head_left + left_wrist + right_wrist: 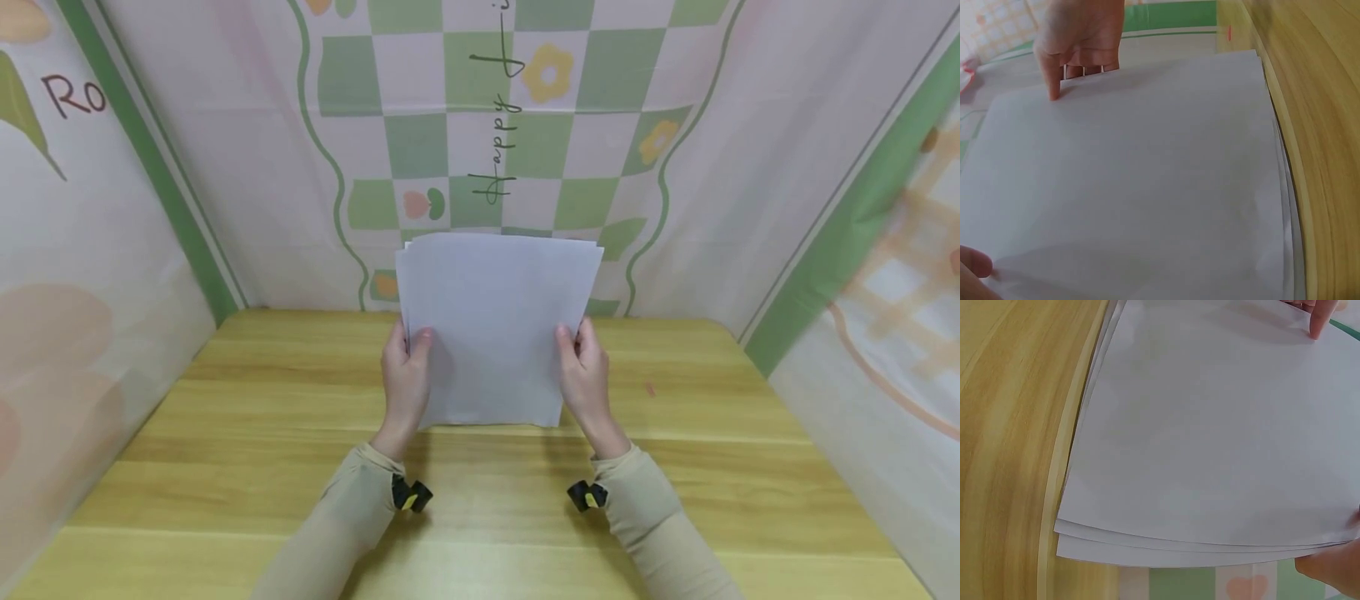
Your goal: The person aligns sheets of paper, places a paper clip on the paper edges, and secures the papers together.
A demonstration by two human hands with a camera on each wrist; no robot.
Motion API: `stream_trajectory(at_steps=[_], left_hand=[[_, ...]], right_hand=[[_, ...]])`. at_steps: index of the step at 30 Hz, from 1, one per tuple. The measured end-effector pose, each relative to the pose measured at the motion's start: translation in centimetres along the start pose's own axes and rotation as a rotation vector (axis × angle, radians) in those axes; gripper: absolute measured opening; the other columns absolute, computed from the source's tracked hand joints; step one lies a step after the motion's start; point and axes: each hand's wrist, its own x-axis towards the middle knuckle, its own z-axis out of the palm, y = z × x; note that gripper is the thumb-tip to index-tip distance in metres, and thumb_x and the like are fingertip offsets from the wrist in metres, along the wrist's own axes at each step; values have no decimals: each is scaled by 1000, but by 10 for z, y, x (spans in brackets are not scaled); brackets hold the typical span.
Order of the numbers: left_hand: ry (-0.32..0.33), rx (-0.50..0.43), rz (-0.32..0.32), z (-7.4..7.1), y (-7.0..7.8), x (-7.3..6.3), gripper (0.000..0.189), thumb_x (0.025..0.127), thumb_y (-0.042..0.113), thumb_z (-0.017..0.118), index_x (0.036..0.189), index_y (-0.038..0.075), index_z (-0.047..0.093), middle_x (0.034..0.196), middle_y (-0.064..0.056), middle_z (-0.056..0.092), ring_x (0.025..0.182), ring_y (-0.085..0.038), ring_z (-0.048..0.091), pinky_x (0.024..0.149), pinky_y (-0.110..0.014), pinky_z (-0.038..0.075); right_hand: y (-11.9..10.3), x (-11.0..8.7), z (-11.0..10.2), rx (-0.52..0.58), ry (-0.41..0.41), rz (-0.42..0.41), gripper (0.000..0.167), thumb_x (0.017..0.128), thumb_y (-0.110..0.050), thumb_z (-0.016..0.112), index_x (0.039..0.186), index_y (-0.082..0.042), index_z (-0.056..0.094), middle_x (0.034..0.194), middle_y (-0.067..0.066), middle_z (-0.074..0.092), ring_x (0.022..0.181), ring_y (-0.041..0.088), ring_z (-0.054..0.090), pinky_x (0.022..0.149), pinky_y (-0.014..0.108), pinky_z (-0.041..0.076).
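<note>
Both hands hold up a stack of white paper sheets (495, 333) by its two long sides, its lower edge close over the wooden table. On the left side, my left hand (406, 375) grips the stack with the thumb on the front face and the fingers behind. My right hand (585, 375) pinches the opposite side in the same way. In the right wrist view, the edges of several sheets (1166, 547) fan out unevenly past one another. Fingers behind the paper are mostly hidden in the head view.
A wood-grain table (262, 467) extends under the arms. Behind it hangs a printed cloth (480, 108) with green checks and flowers, and similar cloth walls stand at both sides. A small reddish mark (650, 389) lies on the table at the right.
</note>
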Motion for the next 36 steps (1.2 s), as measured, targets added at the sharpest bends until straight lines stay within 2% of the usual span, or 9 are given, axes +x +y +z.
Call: stream_trajectory(at_steps=[4,7,10,15,21,25,32,36], left_hand=[[6,11,-17,0,0,0,34,93,6,50,125,-4,51,126,-20,57,123,-29,50,108,-45,34],[10,20,-30,0,-1,0,35,93,8,51,126,-3,50,128,-20,56,124,-29,49,109,-45,33],[9,24,-39,-1,0,0,35,93,10,52,126,-2,49,129,-18,55,124,-28,50,108,-45,35],[8,25,-44,-1,0,1,34,94,12,52,124,-2,49,128,-17,55,122,-28,51,106,-45,37],[23,34,-46,-1,-1,3,32,93,12,54,121,-3,50,126,-18,57,120,-27,52,104,-45,39],[22,24,-59,-1,-2,3,32,93,11,53,121,-3,50,126,-18,56,120,-28,52,105,-45,39],[23,16,-74,0,-6,2,30,93,10,52,120,-3,50,125,-18,56,120,-27,51,104,-44,38],[20,6,-78,1,-7,2,30,94,10,49,122,-3,49,127,-17,54,122,-27,49,106,-45,36]], right_hand=[[2,1,1,10,-1,1,28,99,-5,42,121,11,49,99,27,60,71,14,46,60,17,36],[5,1,1,4,0,-4,27,99,-5,42,119,12,48,90,25,56,69,11,44,60,18,35],[19,5,3,17,7,1,26,100,-9,43,118,10,49,85,20,54,66,9,42,58,18,34],[41,12,6,38,25,16,30,100,-18,46,119,5,50,102,21,62,76,12,50,62,16,39],[42,13,5,66,34,41,31,100,-23,46,116,3,51,113,21,63,92,14,56,72,14,43],[41,13,5,91,26,59,32,100,-24,47,116,3,51,116,21,63,96,14,57,75,14,44],[44,12,5,100,-1,57,34,100,-25,46,120,3,50,113,21,62,90,12,55,71,16,43],[45,11,6,100,-18,57,37,100,-27,45,123,1,49,116,20,61,93,14,56,71,18,44]])
